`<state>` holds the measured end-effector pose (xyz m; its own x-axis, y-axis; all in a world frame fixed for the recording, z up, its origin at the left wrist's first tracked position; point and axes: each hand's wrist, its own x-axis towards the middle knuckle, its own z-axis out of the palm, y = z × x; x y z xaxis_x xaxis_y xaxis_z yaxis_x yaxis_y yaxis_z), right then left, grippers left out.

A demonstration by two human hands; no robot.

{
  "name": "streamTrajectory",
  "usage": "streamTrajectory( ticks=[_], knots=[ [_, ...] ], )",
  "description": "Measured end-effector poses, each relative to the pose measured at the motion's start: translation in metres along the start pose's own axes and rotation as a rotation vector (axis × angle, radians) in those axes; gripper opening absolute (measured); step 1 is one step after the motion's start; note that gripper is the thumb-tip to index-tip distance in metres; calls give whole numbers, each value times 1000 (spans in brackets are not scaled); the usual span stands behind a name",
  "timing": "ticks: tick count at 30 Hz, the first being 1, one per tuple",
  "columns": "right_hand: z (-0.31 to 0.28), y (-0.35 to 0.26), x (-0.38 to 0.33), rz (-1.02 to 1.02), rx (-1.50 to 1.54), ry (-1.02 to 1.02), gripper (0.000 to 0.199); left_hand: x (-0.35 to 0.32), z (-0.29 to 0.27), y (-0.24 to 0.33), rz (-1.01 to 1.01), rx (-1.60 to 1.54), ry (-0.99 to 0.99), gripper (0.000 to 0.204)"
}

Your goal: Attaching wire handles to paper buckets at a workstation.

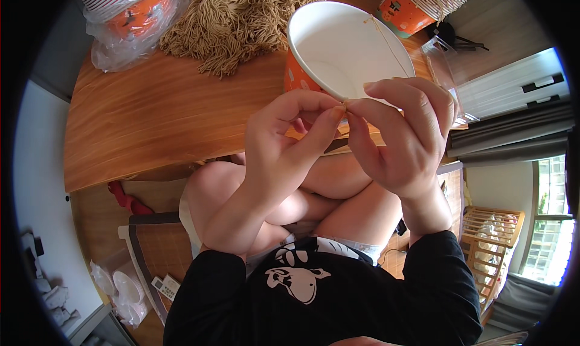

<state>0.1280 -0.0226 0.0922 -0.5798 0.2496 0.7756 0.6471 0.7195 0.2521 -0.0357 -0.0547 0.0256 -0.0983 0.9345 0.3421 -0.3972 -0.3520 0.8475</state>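
A large paper bucket (300,74), white inside and orange outside, stands tilted toward me near the table's edge. A thin tan cord (386,41) is fixed at its far rim and runs down across the opening until it disappears behind my right hand. My left hand (278,146) and my right hand (402,134) meet at the near rim, thumbs and forefingers pinched together. A tiny tan bit, apparently the cord's end, shows between the touching fingertips. The right hand's other fingers are loosely curled and raised. Exactly how the cord sits there is hidden.
On the wooden table (151,116) lies a heap of tan cords (235,29) behind the bucket. A plastic-wrapped stack of orange buckets (136,19) stands far left, another bucket stack (411,13) far right. A clear plastic box (440,65) is at the right edge.
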Motion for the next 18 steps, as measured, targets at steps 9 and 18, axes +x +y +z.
streamTrajectory(
  ticks=[9, 18],
  knots=[
    [-2, -3, 5, -93, -71, -16, 28, -5, 1, 14, -18, 83, 13, 15],
    [2, 2, 2, -138, -118, 8, 29, -4, -2, 25, -31, 272, 9, 18]
  ],
)
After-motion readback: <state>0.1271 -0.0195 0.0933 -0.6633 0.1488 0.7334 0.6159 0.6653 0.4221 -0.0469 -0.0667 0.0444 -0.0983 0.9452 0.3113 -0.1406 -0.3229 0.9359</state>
